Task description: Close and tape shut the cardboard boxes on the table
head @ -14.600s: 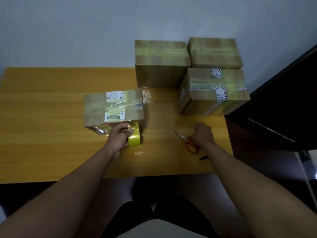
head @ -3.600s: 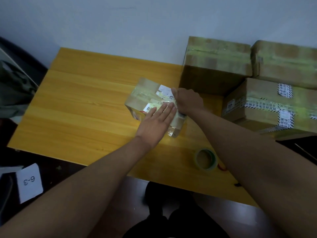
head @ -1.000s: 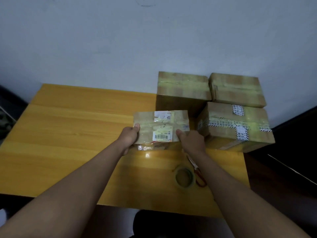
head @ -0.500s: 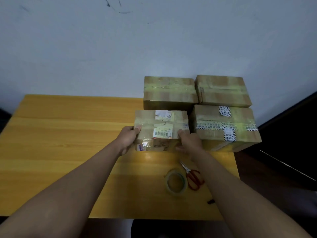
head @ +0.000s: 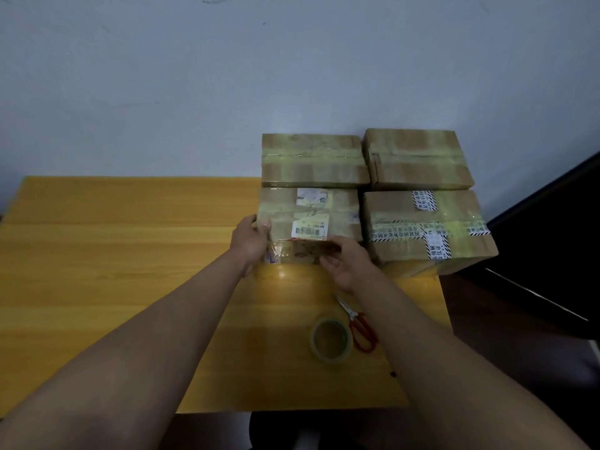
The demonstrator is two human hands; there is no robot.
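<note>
Both bare forearms reach from the lower corners toward the middle of the frame. The left hand (head: 248,242) curls its grip, thumb on top, around a corner. The right hand (head: 349,263) is loosely cupped, fingers relaxed and half-bent, palm turned inward.

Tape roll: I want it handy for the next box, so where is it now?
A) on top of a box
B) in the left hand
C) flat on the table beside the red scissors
C: the tape roll lies flat on the table, next to the red scissors, with neither hand on it.
</note>
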